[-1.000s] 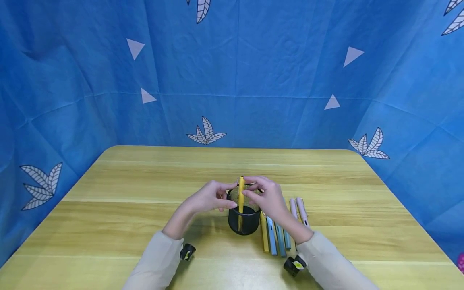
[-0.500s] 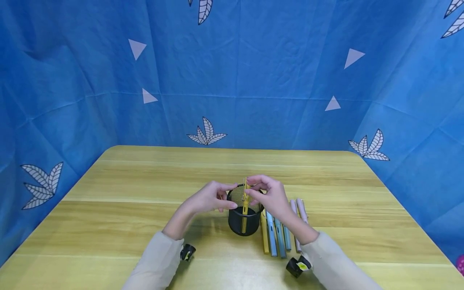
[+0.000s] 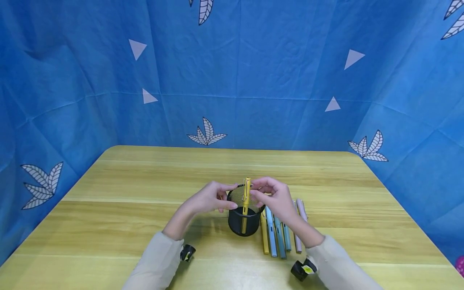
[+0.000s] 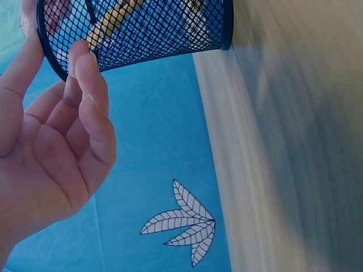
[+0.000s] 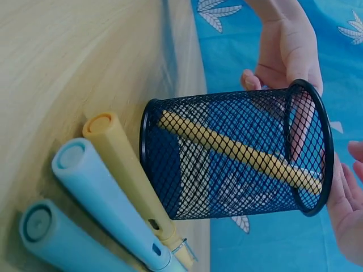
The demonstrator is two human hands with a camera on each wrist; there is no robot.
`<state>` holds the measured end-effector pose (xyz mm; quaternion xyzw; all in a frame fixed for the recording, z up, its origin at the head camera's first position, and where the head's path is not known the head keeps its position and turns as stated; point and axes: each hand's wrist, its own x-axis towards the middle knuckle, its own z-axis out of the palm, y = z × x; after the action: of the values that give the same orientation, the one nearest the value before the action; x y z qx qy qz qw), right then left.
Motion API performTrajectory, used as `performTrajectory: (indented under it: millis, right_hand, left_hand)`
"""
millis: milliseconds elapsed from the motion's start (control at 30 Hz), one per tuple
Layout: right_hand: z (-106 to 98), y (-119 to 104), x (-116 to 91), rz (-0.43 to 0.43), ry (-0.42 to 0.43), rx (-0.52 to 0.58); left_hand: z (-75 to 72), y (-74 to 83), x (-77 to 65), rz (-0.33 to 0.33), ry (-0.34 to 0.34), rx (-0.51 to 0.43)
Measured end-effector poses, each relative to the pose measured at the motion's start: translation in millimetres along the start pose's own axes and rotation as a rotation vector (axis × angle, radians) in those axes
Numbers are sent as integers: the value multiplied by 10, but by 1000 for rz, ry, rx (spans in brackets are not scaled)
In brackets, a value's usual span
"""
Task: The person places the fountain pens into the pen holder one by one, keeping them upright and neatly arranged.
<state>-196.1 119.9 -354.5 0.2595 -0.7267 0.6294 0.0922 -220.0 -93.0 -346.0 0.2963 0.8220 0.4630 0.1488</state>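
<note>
A black mesh pen holder (image 3: 236, 226) stands upright on the table, and a yellow pen (image 3: 246, 198) leans inside it, clip end above the rim. My left hand (image 3: 213, 197) holds the holder's rim at the left with thumb and index finger. In the left wrist view the other fingers (image 4: 95, 85) curl close by the mesh. My right hand (image 3: 274, 196) hovers at the right side of the rim, its fingertips a little apart from the pen. Through the mesh in the right wrist view, the pen (image 5: 244, 153) slants from base to rim.
Right of the holder lie several pens side by side: a yellow pen (image 3: 265, 238), a light blue pen (image 3: 272, 239), a teal pen (image 3: 280, 241) and, partly under my right forearm, a lilac pen (image 3: 302, 210). A blue patterned cloth (image 3: 232, 72) hangs behind the wooden table (image 3: 163, 169).
The yellow pen has shifted slightly right and turned so its clip shows. My right hand has let go of it and drawn back to the right. My left hand stays at the rim.
</note>
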Motion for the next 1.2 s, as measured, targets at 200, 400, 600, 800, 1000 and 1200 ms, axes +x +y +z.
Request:
performTrajectory:
  millis: [200, 400, 600, 800, 1000, 1200]
  right_hand:
    - [-56, 36, -27, -38, -15, 42]
    - [-126, 14, -52, -6, 8, 22]
    - [-183, 45, -85, -31, 10, 1]
    - [-205, 77, -96, -50, 28, -5]
    - [-242, 82, -120, -65, 47, 28]
    - [-295, 106, -152, -52, 56, 58]
  left_hand:
    - [3, -18, 8, -11, 4, -4]
    - [6, -17, 12, -15, 6, -4]
    - [3, -13, 7, -24, 4, -6]
    - [3, -8, 8, -20, 4, -1]
    - [5, -5, -1, -18, -2, -2]
    - [8, -3, -15, -27, -4, -9]
